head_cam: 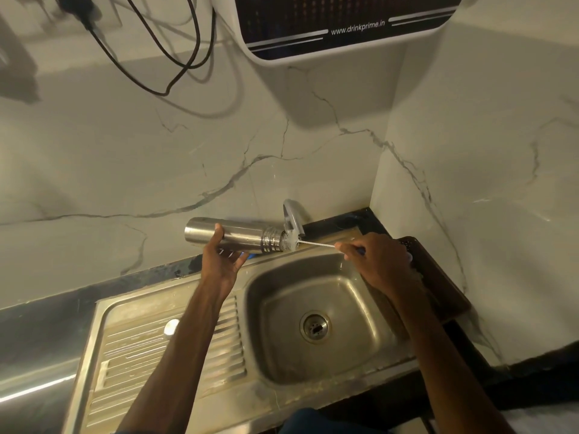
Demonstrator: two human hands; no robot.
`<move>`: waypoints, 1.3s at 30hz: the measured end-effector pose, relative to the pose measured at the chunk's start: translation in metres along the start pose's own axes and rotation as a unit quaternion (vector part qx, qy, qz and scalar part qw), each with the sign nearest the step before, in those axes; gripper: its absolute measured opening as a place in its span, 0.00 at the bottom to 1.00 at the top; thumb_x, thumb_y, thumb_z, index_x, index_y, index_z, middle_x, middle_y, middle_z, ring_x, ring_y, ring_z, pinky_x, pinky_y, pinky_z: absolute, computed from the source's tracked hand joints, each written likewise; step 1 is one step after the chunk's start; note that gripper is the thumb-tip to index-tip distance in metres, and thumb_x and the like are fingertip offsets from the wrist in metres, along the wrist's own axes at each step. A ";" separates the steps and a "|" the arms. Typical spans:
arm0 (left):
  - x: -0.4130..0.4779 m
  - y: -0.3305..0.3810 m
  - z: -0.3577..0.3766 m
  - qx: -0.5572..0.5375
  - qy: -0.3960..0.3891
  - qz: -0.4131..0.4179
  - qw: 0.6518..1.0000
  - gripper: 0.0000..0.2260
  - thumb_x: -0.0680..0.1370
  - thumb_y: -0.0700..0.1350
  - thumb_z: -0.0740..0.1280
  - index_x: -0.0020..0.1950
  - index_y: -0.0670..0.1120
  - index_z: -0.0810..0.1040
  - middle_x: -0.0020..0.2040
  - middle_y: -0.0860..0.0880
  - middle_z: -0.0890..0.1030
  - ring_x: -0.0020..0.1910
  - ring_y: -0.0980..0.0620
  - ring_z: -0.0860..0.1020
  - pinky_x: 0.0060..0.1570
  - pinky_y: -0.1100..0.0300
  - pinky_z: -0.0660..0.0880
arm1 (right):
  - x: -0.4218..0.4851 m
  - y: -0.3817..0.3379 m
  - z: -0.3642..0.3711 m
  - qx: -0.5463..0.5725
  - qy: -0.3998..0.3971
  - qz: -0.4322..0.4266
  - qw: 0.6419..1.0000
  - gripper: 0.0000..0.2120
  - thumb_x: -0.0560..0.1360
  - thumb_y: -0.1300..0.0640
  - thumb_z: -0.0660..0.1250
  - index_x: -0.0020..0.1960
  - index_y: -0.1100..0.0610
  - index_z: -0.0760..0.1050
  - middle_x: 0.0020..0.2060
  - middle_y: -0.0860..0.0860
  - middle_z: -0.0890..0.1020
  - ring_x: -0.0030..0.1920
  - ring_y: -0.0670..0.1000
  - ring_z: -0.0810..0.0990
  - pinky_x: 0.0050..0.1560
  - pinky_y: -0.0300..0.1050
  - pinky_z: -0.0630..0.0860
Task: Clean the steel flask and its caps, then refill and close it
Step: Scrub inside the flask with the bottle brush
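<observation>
flask [232,234] of bare steel lies level in the air, uncapped, its threaded neck pointing right, above the back rim of the sink [275,339] and just in front of the tap [293,219]. left hand [221,255] grips the flask body from below, thumb laid up over the near side, fingers curled round the underside. brush [291,241] with white bristles sits at the flask mouth, partly inside; its thin wire stem runs right to a blue handle. right hand [376,261] holds that handle with fingers closed round it, above the right rim of the sink. drain [314,327] lies at the middle of the basin. draining board [156,355] with ribs adjoins the basin on the left and carries a small shiny disc [171,327]; whether it is a cap cannot be told. dark tray [438,277] rests on the black counter [47,308] beside the right rim, partly under the right forearm. wall [125,167] is pale with grey veins. water purifier [344,26] hangs on the wall above the tap, with black cables [175,57] looping to its left.
</observation>
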State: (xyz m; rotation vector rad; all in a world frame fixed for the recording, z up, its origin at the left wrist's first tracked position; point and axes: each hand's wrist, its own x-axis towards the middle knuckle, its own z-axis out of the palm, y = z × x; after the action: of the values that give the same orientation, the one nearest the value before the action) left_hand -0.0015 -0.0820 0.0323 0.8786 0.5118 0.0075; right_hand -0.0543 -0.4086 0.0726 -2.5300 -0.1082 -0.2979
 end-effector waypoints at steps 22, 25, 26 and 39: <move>-0.005 -0.022 0.015 0.015 -0.016 -0.022 1.000 0.26 0.79 0.53 0.73 0.72 0.44 0.72 0.65 0.38 0.81 0.63 0.39 0.82 0.68 0.42 0.77 | -0.006 -0.026 0.023 0.028 0.052 -0.033 0.998 0.17 0.79 0.44 0.70 0.34 0.49 0.78 0.26 0.39 0.73 0.26 0.37 0.70 0.32 0.34 0.65; -0.001 -0.013 0.013 0.010 -0.011 -0.032 0.999 0.28 0.79 0.56 0.72 0.73 0.43 0.72 0.64 0.39 0.82 0.61 0.39 0.83 0.67 0.44 0.78 | -0.007 -0.018 0.020 0.001 0.073 -0.054 0.996 0.16 0.79 0.44 0.70 0.36 0.51 0.80 0.28 0.42 0.78 0.27 0.40 0.73 0.34 0.35 0.69; 0.002 -0.008 0.012 0.013 -0.010 -0.035 0.999 0.29 0.78 0.56 0.72 0.74 0.43 0.72 0.64 0.39 0.82 0.62 0.39 0.83 0.66 0.44 0.78 | -0.008 -0.013 0.017 -0.007 0.086 -0.062 0.994 0.15 0.79 0.44 0.71 0.39 0.53 0.84 0.31 0.44 0.81 0.29 0.41 0.75 0.34 0.33 0.70; 0.005 -0.002 0.021 0.035 0.007 -0.056 0.998 0.28 0.78 0.54 0.74 0.73 0.42 0.72 0.64 0.39 0.82 0.61 0.40 0.82 0.59 0.46 0.82 | -0.020 -0.007 0.010 -0.021 0.183 -0.123 0.975 0.05 0.74 0.53 0.78 0.47 0.55 0.87 0.38 0.47 0.86 0.39 0.38 0.71 0.44 0.22 0.63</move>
State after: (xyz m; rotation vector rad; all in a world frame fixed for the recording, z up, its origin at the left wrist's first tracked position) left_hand 0.0118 -0.0974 0.0397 0.9181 0.5771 -0.1069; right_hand -0.0728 -0.3971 0.0636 -2.4577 -0.2737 -0.8667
